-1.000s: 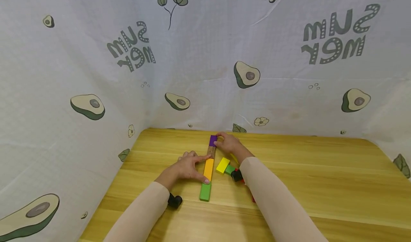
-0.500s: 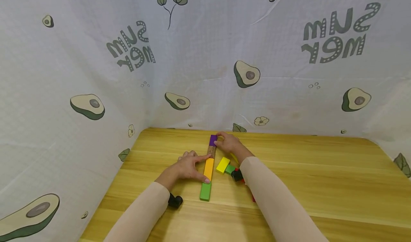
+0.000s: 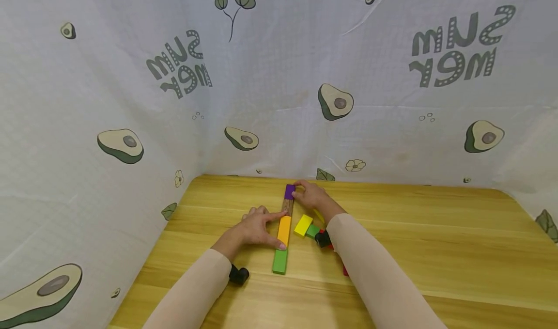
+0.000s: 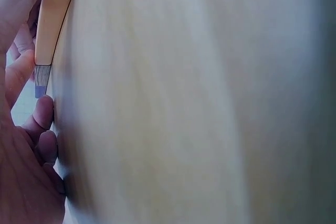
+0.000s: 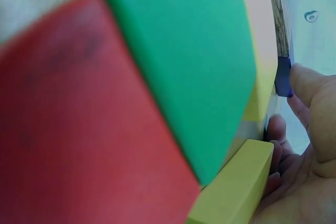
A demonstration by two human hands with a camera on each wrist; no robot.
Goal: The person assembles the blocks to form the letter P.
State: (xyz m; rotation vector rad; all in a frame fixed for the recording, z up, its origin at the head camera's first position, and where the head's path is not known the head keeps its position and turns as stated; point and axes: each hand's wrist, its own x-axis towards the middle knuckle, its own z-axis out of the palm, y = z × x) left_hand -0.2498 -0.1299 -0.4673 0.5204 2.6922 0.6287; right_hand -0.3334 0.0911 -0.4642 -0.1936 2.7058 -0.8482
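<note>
A row of blocks lies end to end on the table: purple (image 3: 289,192) at the far end, then brown wood-grain (image 3: 287,206), orange (image 3: 284,230) and green (image 3: 280,261) nearest. My left hand (image 3: 254,229) is on the row's left side, its index fingertip at the brown block and its thumb where orange meets green. My right hand (image 3: 310,195) pinches the purple block at the far end; the right wrist view shows its thumb against the purple block (image 5: 283,77). In the left wrist view the left hand (image 4: 23,145) lies beside the orange block (image 4: 52,27).
Right of the row lie a yellow block (image 3: 303,225), a green block (image 3: 312,230) and red ones partly hidden by the right wrist camera and sleeve. Another yellow block (image 5: 233,187) is near the right hand. A patterned white cloth (image 3: 279,86) stands behind the wooden table (image 3: 436,242).
</note>
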